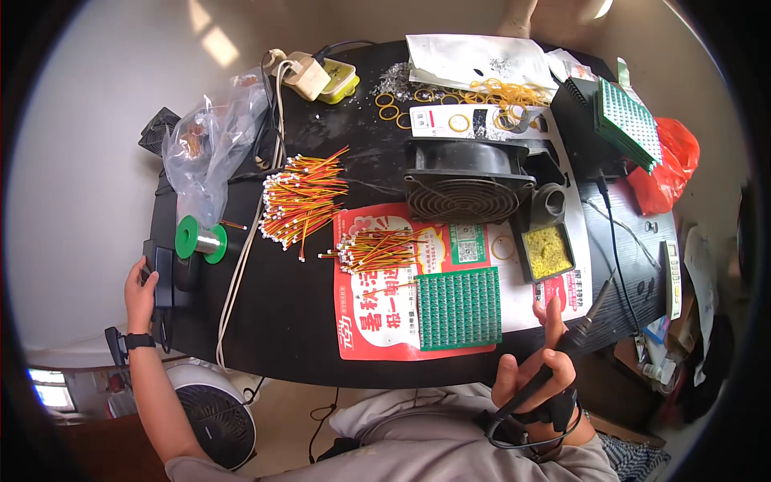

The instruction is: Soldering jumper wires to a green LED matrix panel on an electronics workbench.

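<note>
My right hand (pixel 534 371) holds a soldering iron (pixel 574 337) near the table's front right, its tip pointing up and right; two fingers stretch away from the handle. At the left table edge, my left hand (pixel 140 297) has thumb and finger at the corner of a black box (pixel 162 277). Before me lies a green circuit board panel (pixel 459 309) with rows of small parts. Touching its upper left is a small bundle of red, yellow and black wires (pixel 381 251) with white connectors. Farther back lies a larger wire pile (pixel 303 197).
A solder spool (pixel 201 239) stands at left, below a clear plastic bag (pixel 213 153). Behind the panel is a black fan (pixel 467 181), with a yellow sponge tray (pixel 548 253) to its right. Stacked green boards (pixel 629 124), rubber bands (pixel 510 94) and a red bag (pixel 671 165) lie farther off.
</note>
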Demonstrator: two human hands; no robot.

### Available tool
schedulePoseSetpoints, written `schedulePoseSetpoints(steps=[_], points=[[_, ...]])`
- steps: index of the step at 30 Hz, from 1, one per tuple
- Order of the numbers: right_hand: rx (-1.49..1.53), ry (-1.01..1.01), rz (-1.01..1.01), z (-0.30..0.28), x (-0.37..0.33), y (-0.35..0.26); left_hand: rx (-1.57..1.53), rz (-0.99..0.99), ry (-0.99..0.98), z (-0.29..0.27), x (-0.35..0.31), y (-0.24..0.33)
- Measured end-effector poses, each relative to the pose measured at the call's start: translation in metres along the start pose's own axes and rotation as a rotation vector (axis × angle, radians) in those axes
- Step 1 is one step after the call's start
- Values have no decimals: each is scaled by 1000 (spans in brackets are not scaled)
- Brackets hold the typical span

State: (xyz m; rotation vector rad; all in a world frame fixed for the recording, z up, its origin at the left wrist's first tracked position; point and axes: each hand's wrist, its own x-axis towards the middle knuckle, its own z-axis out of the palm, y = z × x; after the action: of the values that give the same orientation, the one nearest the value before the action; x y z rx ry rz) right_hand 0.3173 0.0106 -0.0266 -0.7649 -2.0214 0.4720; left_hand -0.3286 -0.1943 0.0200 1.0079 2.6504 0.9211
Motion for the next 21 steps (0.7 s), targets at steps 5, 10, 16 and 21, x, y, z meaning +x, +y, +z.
schedulePoseSetpoints(steps=[5,10,16,21], points=[[-2,17,7,0,-1,0,4,-5,-4,4,-1,6],[10,26,-2,1,0,1,98,2,68,6,5,8],[-21,99,-18,5,-2,4,175,-27,124,13,8,14],[-10,90,-14,4,-3,5,74,26,156,13,16,-8]])
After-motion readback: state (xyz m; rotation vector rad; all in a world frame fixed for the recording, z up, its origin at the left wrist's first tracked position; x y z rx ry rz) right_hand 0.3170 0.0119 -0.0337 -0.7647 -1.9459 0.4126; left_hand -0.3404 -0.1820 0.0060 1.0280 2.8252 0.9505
